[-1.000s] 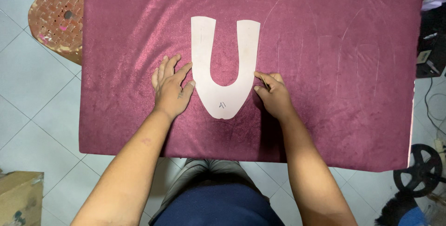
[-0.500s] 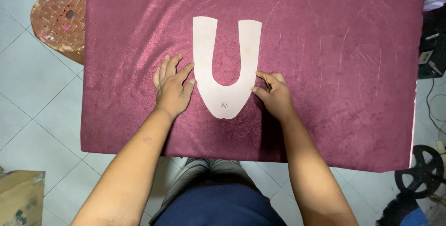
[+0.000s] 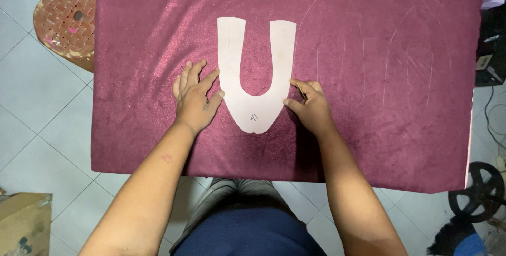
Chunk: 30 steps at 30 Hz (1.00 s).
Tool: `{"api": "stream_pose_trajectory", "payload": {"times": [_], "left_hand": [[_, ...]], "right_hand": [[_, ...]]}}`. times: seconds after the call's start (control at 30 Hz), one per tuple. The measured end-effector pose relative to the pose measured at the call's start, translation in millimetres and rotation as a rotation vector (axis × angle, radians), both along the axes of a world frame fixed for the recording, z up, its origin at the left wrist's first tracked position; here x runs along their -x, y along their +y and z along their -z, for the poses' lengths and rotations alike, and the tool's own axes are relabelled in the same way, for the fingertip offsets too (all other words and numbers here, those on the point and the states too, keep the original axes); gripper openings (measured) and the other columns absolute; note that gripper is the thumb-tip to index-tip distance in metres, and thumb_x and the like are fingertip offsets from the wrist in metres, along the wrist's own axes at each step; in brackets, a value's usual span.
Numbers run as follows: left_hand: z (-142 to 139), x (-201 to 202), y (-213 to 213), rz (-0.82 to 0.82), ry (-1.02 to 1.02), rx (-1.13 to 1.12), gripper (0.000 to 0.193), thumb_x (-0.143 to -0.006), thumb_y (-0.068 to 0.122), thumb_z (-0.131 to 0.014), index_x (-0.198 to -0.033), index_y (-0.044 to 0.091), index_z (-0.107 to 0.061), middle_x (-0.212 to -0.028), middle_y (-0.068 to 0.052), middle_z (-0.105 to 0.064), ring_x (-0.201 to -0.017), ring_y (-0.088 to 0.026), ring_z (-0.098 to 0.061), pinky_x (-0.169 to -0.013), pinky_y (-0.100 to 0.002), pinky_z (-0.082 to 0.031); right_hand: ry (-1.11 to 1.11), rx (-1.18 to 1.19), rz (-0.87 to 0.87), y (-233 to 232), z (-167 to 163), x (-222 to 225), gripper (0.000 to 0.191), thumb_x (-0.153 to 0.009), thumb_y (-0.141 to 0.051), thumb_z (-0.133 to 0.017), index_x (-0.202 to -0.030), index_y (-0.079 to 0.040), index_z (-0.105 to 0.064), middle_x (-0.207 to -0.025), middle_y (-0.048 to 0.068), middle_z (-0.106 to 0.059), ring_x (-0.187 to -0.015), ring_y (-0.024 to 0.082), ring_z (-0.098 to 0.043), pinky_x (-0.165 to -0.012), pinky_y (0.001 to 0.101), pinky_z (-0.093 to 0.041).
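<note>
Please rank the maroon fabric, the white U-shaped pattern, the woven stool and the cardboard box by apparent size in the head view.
1. Maroon fabric
2. White U-shaped pattern
3. Woven stool, cut off by the frame
4. Cardboard box, also cut off, so the last two are unsure.

A matt, smooth paper pattern (image 3: 256, 71) lies on maroon napped cloth (image 3: 142, 77) with a soft sheen.
</note>
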<state>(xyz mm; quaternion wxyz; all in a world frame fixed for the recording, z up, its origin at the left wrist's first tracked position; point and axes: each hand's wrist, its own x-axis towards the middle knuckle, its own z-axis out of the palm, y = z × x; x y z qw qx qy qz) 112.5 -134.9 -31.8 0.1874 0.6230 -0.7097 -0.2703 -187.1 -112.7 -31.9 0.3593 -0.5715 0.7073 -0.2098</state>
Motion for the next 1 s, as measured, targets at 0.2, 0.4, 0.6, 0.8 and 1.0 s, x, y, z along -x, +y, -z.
{"api": "stream_pose_trajectory", "payload": {"times": [0.2,0.4,0.6,0.8,1.0], "left_hand": [[-0.2,0.4,-0.3,0.003,-0.009,0.004,0.054,-0.089,0.03,-0.072,-0.141,0.019,-0.063,-0.162,-0.013,-0.037,-0.155,-0.035,-0.017,-0.124,-0.053,-0.004],[-0.5,1.3,0.2,0.006,-0.01,-0.002,0.054,-0.09,0.03,-0.072,-0.142,0.019,-0.062,-0.161,-0.013,-0.036,-0.155,-0.035,-0.016,-0.124,-0.053,-0.004],[0.4,1.8,0.5,0.007,-0.007,-0.001,0.054,-0.091,0.03,-0.071,-0.143,0.018,-0.061,-0.162,-0.013,-0.035,-0.156,-0.035,-0.015,-0.124,-0.052,-0.003],[0.6,1.5,0.7,0.009,-0.024,-0.004,0.054,-0.091,0.03,-0.07,-0.143,0.019,-0.061,-0.162,-0.013,-0.035,-0.155,-0.034,-0.015,-0.124,-0.052,-0.003],[0.8,1.7,0.9,0.026,-0.04,-0.002,0.053,-0.092,0.03,-0.068,-0.144,0.02,-0.06,-0.162,-0.013,-0.034,-0.155,-0.035,-0.014,-0.124,-0.052,-0.003]], "right_hand": [[0.014,-0.013,0.007,0.0,-0.3,1.4,0.049,-0.087,-0.015,-0.077,-0.136,-0.019,-0.068,-0.104,0.001,-0.055,-0.091,0.013,-0.055,-0.085,0.028,-0.05],[-0.028,0.039,-0.013,0.5,1.9,4.3,0.043,-0.093,-0.01,-0.07,-0.135,-0.017,-0.069,-0.107,0.002,-0.058,-0.1,0.015,-0.057,-0.092,0.029,-0.049],[0.01,-0.026,0.01,0.5,-0.2,2.6,0.052,-0.085,-0.018,-0.08,-0.136,-0.019,-0.067,-0.104,0.001,-0.055,-0.091,0.014,-0.055,-0.085,0.0281,-0.05],[0.011,-0.049,0.022,0.6,-0.6,1.8,0.052,-0.086,-0.017,-0.079,-0.136,-0.019,-0.067,-0.104,0.0,-0.054,-0.09,0.013,-0.055,-0.085,0.0277,-0.05],[-0.006,-0.016,0.019,3.3,3.2,3.5,0.048,-0.087,-0.016,-0.078,-0.135,-0.018,-0.068,-0.105,0.0,-0.055,-0.091,0.013,-0.055,-0.086,0.0274,-0.05]]}}
